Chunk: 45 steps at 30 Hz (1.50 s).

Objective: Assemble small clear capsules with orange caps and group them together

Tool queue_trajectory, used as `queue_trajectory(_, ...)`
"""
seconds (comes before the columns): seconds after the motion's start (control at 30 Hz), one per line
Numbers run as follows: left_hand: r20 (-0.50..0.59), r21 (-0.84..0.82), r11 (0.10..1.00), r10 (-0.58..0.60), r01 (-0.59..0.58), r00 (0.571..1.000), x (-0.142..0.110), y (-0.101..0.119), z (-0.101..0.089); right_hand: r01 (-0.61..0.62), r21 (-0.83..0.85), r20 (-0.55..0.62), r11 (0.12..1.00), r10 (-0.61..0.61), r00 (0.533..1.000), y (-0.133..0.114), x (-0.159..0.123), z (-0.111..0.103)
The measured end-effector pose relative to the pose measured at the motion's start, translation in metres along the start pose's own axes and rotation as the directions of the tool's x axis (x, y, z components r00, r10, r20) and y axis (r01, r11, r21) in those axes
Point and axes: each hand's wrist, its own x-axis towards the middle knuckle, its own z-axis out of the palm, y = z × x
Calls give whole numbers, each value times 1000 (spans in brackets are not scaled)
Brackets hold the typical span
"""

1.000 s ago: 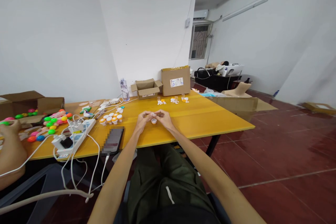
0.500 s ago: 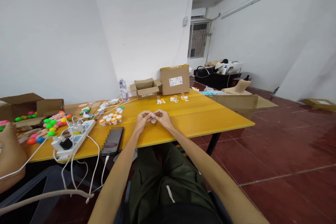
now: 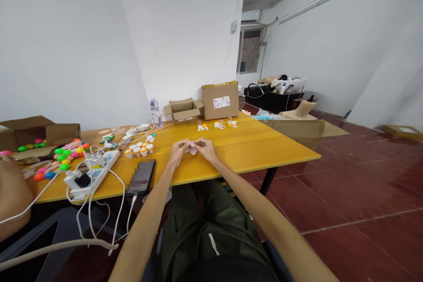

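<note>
My left hand (image 3: 179, 151) and my right hand (image 3: 205, 149) meet over the yellow table (image 3: 251, 150), fingertips pinched together on a small clear vial with an orange cap (image 3: 193, 150). A tiny white piece sits at the fingertips above it; what it is cannot be told. Several more orange-capped vials (image 3: 139, 150) stand in a cluster to the left of my hands. A dark phone (image 3: 142, 177) lies face up near the table's front edge, left of my left wrist.
A power strip with white cables (image 3: 92, 168) lies at the left, beside bright plastic balls (image 3: 68, 154). Two cardboard boxes (image 3: 220, 100) and a water bottle (image 3: 156, 113) stand at the back. Small vials and parts (image 3: 216, 125) lie behind my hands. Another person's arm (image 3: 11, 194) is at far left.
My hands stay together on the vial, with only slight finger motion. The other person's hand at the far left has drawn back from the balls.
</note>
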Motion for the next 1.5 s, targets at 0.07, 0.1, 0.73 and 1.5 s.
queue_trajectory(0.07, 0, 9, 1000, 7, -7, 1000, 0, 0, 0, 4, -10, -2, 1000, -4, 1000, -1, 0, 0)
queue_trajectory(0.1, 2, 12, 1000, 11, -11, 1000, 0, 0, 0, 5, -17, 0, 1000, -5, 1000, -2, 0, -1)
queue_trajectory(0.73, 8, 34, 999, 22, -22, 1000, 1, -2, 1, 14, -36, 3, 999, -14, 1000, 0, -2, 0)
queue_trajectory(1.5, 22, 18, 1000, 15, -15, 1000, 2, -6, 0, 80, -136, -27, 987, -84, 996, -3, -3, 1)
